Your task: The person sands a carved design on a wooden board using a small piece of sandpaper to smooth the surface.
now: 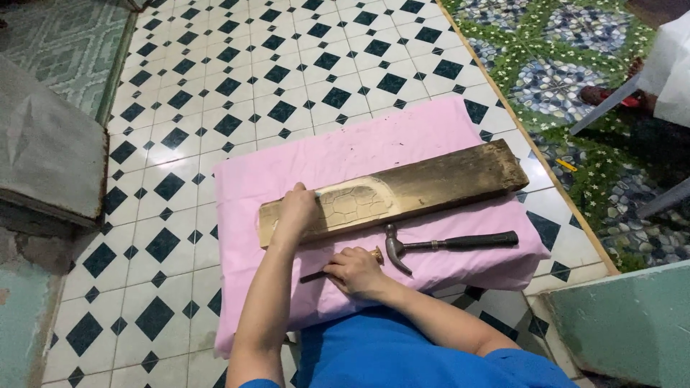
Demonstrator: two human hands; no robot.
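Note:
A long weathered wooden plank [438,185] lies across a pink cloth [374,144] on the tiled floor. A pale oval carving with a shell-like pattern [357,202] is cut into its left part. My left hand [295,210] rests flat on the plank's left end, beside the carving. My right hand [353,271] is closed on a thin chisel [313,276] with a wooden handle, lying on the cloth in front of the plank. A claw hammer [445,244] with a black handle lies on the cloth just right of my right hand.
Black-and-white patterned floor tiles [237,86] surround the cloth. A grey concrete block [50,151] stands at the left. A pebble-and-flower patterned floor [568,79] lies to the right, with metal legs [604,106] and white fabric [672,65] at the far right.

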